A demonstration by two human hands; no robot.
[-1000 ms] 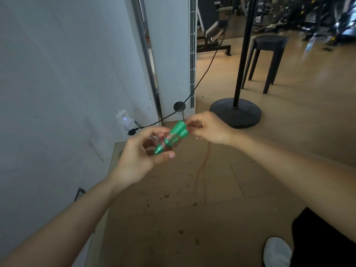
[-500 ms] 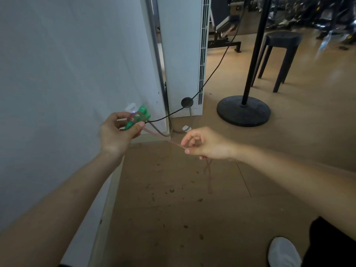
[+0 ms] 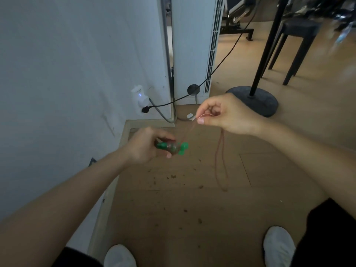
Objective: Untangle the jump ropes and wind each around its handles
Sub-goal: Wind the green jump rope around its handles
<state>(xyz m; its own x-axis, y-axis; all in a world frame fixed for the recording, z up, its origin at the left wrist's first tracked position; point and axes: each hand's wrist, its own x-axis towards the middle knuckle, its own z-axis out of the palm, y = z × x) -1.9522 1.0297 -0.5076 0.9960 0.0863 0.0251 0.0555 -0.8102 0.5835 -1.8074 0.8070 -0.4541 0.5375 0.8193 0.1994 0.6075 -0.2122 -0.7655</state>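
Observation:
My left hand (image 3: 147, 146) grips a pair of green jump-rope handles (image 3: 171, 148), held together and lying roughly level, with some reddish rope wound round their middle. A thin reddish rope (image 3: 219, 158) runs up from the handles to my right hand (image 3: 227, 114), which pinches it between thumb and forefinger, higher and to the right. Below that hand a loop of the rope hangs down towards the wooden floor.
A white wall stands at the left with a plugged-in socket adapter (image 3: 139, 97) and a black cable (image 3: 221, 62). A white tower unit (image 3: 192, 45), a black stand base (image 3: 256, 101) and a black stool (image 3: 296, 41) lie ahead. Both white shoes (image 3: 278, 245) show at the bottom.
My left hand has dropped lower and moved right with the handles, turning them level. My right hand has risen and moved right, drawing the rope upward.

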